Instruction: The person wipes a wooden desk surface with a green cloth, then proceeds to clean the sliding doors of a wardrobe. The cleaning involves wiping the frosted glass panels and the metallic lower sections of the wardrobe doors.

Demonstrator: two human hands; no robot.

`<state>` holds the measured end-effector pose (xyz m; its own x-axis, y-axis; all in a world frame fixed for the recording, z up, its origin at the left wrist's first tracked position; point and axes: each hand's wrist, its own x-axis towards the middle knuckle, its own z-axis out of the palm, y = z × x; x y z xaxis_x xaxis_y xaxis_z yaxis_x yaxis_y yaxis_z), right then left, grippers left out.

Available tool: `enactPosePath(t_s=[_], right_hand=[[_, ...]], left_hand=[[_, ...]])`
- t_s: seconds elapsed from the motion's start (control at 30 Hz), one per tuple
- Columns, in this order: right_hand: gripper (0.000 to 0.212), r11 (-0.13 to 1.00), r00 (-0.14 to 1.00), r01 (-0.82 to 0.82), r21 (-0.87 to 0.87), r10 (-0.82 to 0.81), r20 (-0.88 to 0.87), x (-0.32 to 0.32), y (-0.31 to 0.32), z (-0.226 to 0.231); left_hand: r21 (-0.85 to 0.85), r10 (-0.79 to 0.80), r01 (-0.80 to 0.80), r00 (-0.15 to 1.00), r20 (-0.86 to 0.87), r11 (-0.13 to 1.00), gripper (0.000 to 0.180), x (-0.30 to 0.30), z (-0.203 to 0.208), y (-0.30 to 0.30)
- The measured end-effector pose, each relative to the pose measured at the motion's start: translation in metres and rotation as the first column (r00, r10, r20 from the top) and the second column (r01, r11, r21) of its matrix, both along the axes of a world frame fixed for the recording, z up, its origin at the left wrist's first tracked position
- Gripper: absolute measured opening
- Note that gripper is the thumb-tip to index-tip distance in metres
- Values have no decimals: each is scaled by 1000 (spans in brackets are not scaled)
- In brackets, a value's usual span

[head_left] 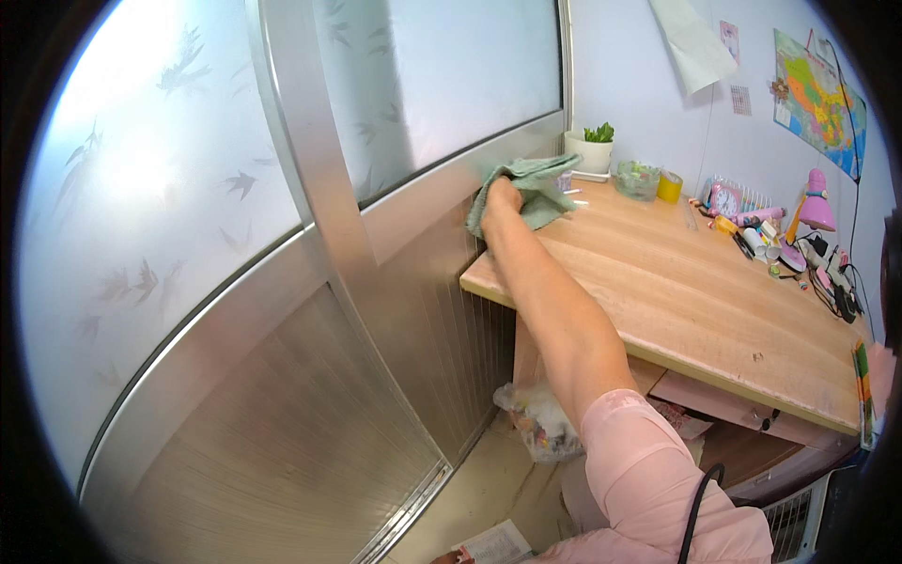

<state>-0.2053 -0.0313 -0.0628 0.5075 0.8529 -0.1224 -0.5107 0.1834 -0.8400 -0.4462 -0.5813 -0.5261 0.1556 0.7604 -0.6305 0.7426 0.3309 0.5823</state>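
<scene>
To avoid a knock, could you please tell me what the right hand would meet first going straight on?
Past the green cloth it holds, the right hand would probably meet the metal partition frame, though depth is unclear.

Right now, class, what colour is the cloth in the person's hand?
The cloth is a muted, greyish green; it shows best in the head view.
</scene>
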Motion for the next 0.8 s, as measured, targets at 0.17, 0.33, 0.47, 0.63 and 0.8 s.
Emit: enactPosePath(t_s=[0.17, 0.33, 0.47, 0.63, 0.8], right_hand=[[56, 883, 893, -203, 423, -10, 450, -136, -170, -66], [77, 785, 427, -544, 297, -46, 903, -135, -287, -228], [59, 857, 559, -512, 52, 287, 778, -119, -235, -253], [52, 805, 282, -418, 421, -326, 903, -159, -225, -182], [50, 648, 788, -609, 458, 427, 443, -144, -217, -229]], left_hand=[[106, 94, -92, 995, -15, 990, 58, -17, -18, -25], [42, -25, 28, 997, -68, 999, 65, 8, 42, 2], [20, 33, -30, 993, -118, 999, 61, 6, 57, -10], [49, 8, -3, 995, -97, 999, 60, 13, 72, 1], [132, 33, -17, 992, -119, 991, 60, 11, 72, 6]])
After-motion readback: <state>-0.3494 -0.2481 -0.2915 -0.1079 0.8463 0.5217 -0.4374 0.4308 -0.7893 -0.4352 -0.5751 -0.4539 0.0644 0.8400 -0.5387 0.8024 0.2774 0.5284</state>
